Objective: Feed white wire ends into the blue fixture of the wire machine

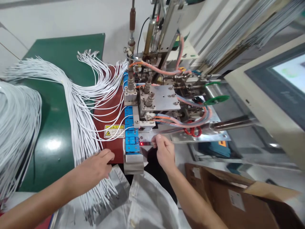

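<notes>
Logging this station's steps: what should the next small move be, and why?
Probably the left hand should bring one of the white wires to the nearest blue block: wires lead to blocks farther along, none shows at that one, and this hand is over the wires. The right hand is just across from that block; whether it holds anything is unclear.

The person's hands [95, 165] [165, 152] and forearms [47, 195] were bare. A loose, pale grey garment [152, 197] (creased, with a seamed edge [133, 194] running down near its middle) was worn below, in soft folds.
</notes>
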The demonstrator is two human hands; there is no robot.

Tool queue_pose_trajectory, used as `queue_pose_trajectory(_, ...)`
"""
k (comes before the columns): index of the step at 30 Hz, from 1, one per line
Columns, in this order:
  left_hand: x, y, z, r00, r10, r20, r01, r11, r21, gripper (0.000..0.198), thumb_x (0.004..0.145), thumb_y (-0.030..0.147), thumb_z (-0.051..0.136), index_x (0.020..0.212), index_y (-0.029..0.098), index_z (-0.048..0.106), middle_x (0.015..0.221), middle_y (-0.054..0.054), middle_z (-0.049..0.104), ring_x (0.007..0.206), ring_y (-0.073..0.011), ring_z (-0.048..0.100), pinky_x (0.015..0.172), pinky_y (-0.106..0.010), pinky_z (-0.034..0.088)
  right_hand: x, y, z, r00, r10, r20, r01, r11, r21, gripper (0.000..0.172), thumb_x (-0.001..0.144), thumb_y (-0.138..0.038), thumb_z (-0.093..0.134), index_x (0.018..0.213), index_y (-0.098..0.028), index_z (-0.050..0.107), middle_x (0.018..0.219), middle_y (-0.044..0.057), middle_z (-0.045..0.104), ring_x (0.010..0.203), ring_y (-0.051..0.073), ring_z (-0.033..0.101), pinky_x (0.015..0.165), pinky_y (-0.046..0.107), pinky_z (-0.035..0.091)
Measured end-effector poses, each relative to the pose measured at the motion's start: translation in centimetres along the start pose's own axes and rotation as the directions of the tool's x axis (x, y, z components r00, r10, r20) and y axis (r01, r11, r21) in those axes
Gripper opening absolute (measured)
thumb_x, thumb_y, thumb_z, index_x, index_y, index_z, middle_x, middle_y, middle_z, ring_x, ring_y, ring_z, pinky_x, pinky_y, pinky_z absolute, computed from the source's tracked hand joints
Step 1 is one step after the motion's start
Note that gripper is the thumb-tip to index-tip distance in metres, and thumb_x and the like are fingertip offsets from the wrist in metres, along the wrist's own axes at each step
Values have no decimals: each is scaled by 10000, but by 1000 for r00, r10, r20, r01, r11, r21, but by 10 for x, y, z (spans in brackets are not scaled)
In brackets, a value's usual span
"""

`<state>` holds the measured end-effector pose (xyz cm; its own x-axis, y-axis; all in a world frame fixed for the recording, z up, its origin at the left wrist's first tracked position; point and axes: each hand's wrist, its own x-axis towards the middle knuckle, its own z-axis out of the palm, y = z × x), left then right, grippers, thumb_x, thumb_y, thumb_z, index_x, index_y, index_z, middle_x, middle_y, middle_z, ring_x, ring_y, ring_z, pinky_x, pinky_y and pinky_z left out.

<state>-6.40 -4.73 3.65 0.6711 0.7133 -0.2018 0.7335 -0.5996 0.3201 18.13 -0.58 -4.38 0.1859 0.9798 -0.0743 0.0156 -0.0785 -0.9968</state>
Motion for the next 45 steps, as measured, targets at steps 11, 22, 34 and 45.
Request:
queue_pose_trajectory(11,30,12,-7,965,6,-261,-39,992,-121,222,918,255,368,876,169,568,747,-7,617,662,-125,571,620,-237,438,-27,-15,-10,972,-145,185,144,989,18,307,872,-363,423,756,-180,641,603,12,552,558,128,510,528,250,414)
queue_pose_trajectory(22,41,15,10,937,-179,-301,72,940,-334,267,872,144,366,1005,182,595,847,-42,643,758,-140,616,682,-250,503,-36,-46,-6,728,-558,399,666,713,-218,103,750,-141,613,809,-197,678,695,50,669,597,144,584,563,277,453)
queue_pose_trajectory(34,58,34,14,912,-338,-232,126,770,-626,265,877,233,402,1030,195,614,921,-53,642,817,-150,598,748,-258,469,-27,-38,-1,947,-179,268,237,951,-201,110,790,-212,559,725,-187,645,670,24,647,591,132,586,562,239,468)
queue_pose_trajectory(45,74,35,7,920,-390,-32,222,587,-779,179,795,254,523,682,173,636,625,24,582,586,-100,512,581,-195,413,-21,-40,3,885,-198,423,296,938,-181,202,844,-222,474,683,-179,589,651,21,603,624,132,554,588,237,437)
